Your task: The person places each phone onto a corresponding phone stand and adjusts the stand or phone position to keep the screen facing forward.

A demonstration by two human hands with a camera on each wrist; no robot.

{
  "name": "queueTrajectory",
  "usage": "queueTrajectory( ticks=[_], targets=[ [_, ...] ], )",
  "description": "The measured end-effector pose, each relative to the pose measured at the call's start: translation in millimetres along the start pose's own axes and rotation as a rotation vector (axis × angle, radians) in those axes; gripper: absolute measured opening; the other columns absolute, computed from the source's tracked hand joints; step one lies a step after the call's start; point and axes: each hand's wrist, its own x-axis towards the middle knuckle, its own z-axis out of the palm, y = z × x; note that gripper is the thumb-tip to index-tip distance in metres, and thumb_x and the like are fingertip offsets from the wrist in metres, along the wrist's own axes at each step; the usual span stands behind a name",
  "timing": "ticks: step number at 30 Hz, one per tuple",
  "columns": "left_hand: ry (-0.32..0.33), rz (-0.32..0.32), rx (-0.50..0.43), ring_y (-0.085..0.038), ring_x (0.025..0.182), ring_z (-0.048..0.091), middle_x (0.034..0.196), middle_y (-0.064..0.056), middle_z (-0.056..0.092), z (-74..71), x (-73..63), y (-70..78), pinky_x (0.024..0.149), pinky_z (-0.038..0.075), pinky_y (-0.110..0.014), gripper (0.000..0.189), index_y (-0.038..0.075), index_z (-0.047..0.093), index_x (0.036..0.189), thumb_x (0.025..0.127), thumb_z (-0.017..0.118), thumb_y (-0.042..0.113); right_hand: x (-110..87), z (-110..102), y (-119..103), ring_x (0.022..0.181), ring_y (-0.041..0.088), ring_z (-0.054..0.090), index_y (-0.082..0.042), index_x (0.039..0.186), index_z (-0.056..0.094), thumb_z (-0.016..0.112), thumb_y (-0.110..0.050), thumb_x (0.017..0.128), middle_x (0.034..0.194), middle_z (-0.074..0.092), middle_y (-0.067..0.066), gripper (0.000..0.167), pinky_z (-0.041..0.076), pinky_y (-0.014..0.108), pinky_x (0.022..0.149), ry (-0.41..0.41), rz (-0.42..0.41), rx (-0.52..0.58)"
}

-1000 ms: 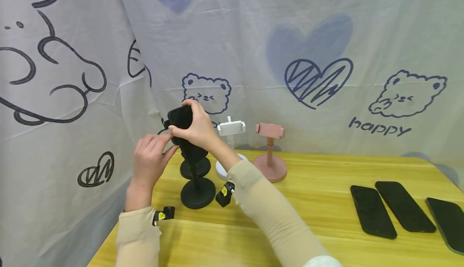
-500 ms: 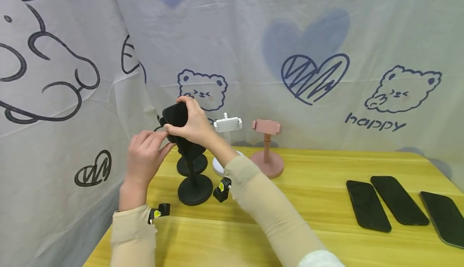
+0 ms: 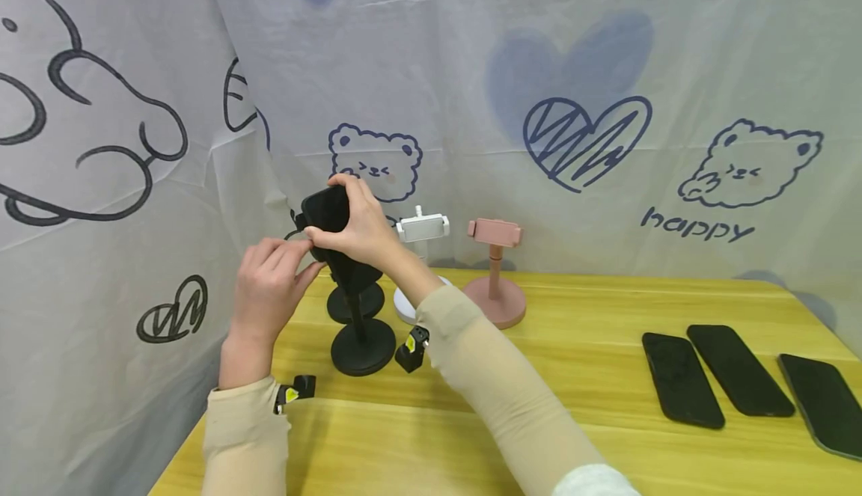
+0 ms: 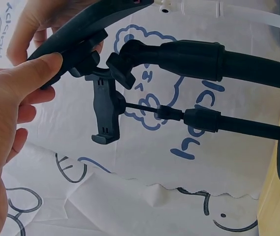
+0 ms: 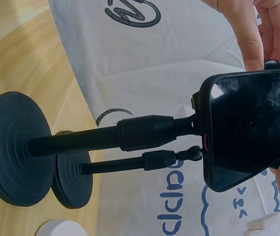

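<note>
A black phone (image 3: 326,208) sits tilted at the head of a black phone stand (image 3: 364,350), whose round base rests on the table. My right hand (image 3: 364,230) grips the phone by its edges. With thumb and fingers, my left hand (image 3: 269,279) pinches the stand's clamp at the phone's left side. From the left wrist, the clamp (image 4: 83,54) shows behind the phone, with the left thumb on it. The right wrist view shows the phone's dark screen (image 5: 250,128) and the stand's pole (image 5: 147,132) below it.
Behind stand a second black stand (image 4: 105,108), a white stand (image 3: 423,228) and a pink stand (image 3: 494,234). Three black phones (image 3: 683,380) lie at the right of the wooden table (image 3: 539,376). A printed cloth (image 3: 471,107) hangs at the back and left.
The head view has shifted slightly, so everything sits a little further left and higher in the picture. Both hands keep their places at the phone and clamp.
</note>
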Motion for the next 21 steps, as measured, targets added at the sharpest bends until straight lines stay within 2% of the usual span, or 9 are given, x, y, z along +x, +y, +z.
queueTrajectory(
  ticks=[4, 10, 13, 16, 18, 21],
  targets=[
    [-0.01, -0.001, 0.0, -0.033, 0.077, 0.058, 0.084, -0.018, 0.071, -0.8, 1.1, 0.4, 0.067, 0.046, -0.045, 0.039, -0.003, 0.069, 0.1, 0.067, 0.086, 0.008, 0.4, 0, 1, 0.117, 0.022, 0.053, -0.009, 0.138, 0.039, 0.078, -0.035, 0.078, 0.14, 0.046, 0.009, 0.076, 0.049, 0.034, 0.099, 0.006, -0.004, -0.007],
    [-0.095, -0.053, -0.026, -0.033, 0.078, 0.058, 0.087, -0.017, 0.072, -11.6, 3.5, 2.2, 0.069, 0.045, -0.048, 0.037, -0.002, 0.071, 0.103, 0.07, 0.084, 0.006, -0.7, 2, -1, 0.116, 0.021, 0.052, -0.01, 0.135, 0.04, 0.079, -0.033, 0.076, 0.138, 0.046, 0.008, 0.075, 0.049, 0.032, 0.099, 0.042, -0.019, 0.015],
    [-0.124, -0.143, -0.126, -0.032, 0.079, 0.058, 0.087, -0.018, 0.072, -15.9, 2.7, 2.1, 0.07, 0.045, -0.046, 0.037, -0.003, 0.071, 0.106, 0.071, 0.083, 0.002, -1.4, 4, -2, 0.118, 0.022, 0.052, -0.01, 0.135, 0.04, 0.079, -0.034, 0.077, 0.138, 0.046, 0.008, 0.075, 0.047, 0.032, 0.101, 0.055, -0.017, 0.013],
    [-0.14, -0.265, -0.212, -0.031, 0.079, 0.059, 0.089, -0.017, 0.072, -15.6, 0.6, 1.7, 0.069, 0.045, -0.039, 0.034, -0.003, 0.071, 0.107, 0.075, 0.081, 0.005, -2.4, 5, -2, 0.119, 0.022, 0.052, -0.01, 0.136, 0.04, 0.079, -0.035, 0.077, 0.138, 0.046, 0.009, 0.075, 0.048, 0.034, 0.101, 0.066, 0.0, -0.005],
    [-0.165, -0.345, -0.23, -0.029, 0.079, 0.059, 0.091, -0.015, 0.072, -14.3, 0.1, 2.9, 0.067, 0.044, -0.036, 0.032, -0.001, 0.071, 0.107, 0.079, 0.079, 0.01, -3.4, 5, -3, 0.118, 0.023, 0.053, -0.011, 0.136, 0.04, 0.079, -0.037, 0.077, 0.139, 0.046, 0.009, 0.076, 0.048, 0.035, 0.101, 0.068, 0.017, -0.021],
    [-0.23, -0.434, -0.199, -0.029, 0.078, 0.06, 0.089, -0.013, 0.073, -11.6, -0.7, 5.7, 0.068, 0.047, -0.039, 0.028, 0.001, 0.071, 0.102, 0.083, 0.076, 0.021, -5.2, 5, -4, 0.114, 0.023, 0.054, -0.012, 0.136, 0.04, 0.079, -0.039, 0.077, 0.137, 0.045, 0.008, 0.076, 0.05, 0.034, 0.096, 0.06, 0.035, -0.035]
  ],
)
